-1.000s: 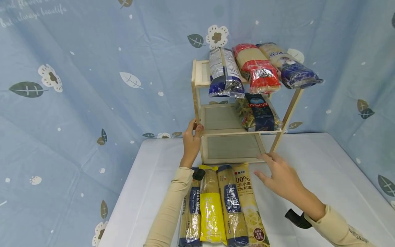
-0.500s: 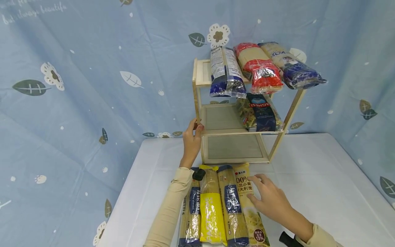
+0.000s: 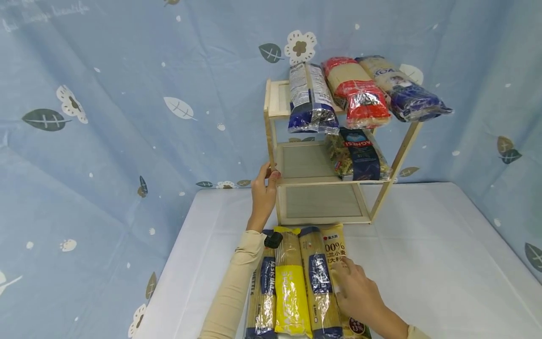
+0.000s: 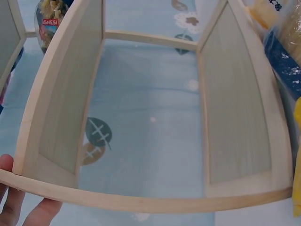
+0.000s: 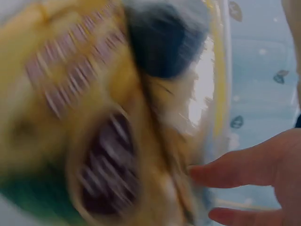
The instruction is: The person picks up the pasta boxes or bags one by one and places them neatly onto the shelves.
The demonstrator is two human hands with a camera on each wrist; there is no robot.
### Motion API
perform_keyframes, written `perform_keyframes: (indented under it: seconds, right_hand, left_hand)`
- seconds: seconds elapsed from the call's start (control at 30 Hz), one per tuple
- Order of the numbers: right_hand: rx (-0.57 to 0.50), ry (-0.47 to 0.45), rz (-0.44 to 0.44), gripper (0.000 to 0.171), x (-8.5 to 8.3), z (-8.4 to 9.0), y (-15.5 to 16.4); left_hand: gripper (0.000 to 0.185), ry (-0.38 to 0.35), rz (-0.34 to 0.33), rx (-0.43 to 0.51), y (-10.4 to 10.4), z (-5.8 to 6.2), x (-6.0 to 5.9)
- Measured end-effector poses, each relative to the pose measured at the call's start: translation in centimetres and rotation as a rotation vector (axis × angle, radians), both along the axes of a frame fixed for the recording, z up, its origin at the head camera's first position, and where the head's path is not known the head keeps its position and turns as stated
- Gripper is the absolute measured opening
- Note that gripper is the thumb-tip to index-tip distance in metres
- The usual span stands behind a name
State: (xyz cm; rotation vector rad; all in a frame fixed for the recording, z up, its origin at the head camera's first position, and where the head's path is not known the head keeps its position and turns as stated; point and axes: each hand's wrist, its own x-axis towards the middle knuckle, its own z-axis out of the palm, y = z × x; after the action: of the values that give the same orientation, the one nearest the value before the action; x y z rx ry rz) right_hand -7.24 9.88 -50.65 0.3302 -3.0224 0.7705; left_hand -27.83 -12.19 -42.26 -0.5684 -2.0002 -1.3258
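At the left of the wooden shelf rack (image 3: 323,221), my left hand (image 3: 263,197) grips the front upright with thumb and fingers. The left wrist view shows the fingertips (image 4: 44,209) behind the rack's frame. My right hand (image 3: 360,296) is over the yellow pasta packet (image 3: 333,235) at the right end of the row, its fingers extended and partly hiding the print. In the blurred right wrist view, the thumb and a finger are close to that packet (image 5: 56,117); whether they touch it I cannot tell. Beside it lie a blue-labelled spaghetti packet (image 3: 319,275), a bright yellow one (image 3: 291,296) and another blue-labelled one (image 3: 266,282).
On the top shelf lie a blue-and-white bag (image 3: 311,96), a red bag (image 3: 357,92) and a blue pasta bag (image 3: 404,92). A dark-labelled pasta bag (image 3: 360,155) stands at the right of the middle shelf. Behind hangs a blue patterned cloth (image 3: 127,117).
My right hand has moved from the rack's lower right front corner toward me and to the left, down over the yellow packet. The left hand has kept its hold on the upright.
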Motion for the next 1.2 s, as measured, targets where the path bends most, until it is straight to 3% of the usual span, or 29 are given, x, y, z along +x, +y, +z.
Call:
perform_keyframes:
  seconds: [0.27,0.5,0.9,1.07,1.2]
  right_hand:
    - [0.061,0.008,0.005,0.06,0.5,-2.2,-0.2]
    - [0.051,-0.099,0.023,0.071,0.6,-2.2,0.1]
    - [0.13,-0.129,0.007,0.078,1.1,-2.5,1.0]
    - [0.144,-0.181,-0.008,0.087,1.8,-3.3,0.0]
    - [0.136,-0.224,-0.054,0.09,2.4,-3.4,-0.1]
  left_hand:
    - [0.029,-0.011,-0.001,-0.002,-0.2,0.0,0.0]
    - [0.028,-0.024,0.027,-0.007,-0.3,0.1,0.1]
    - [0.029,-0.042,0.01,0.003,0.2,0.1,0.2]
    - [0.029,-0.024,0.032,0.028,-0.2,0.1,0.3]
    - [0.03,-0.026,0.006,0.021,0.0,0.0,0.2]
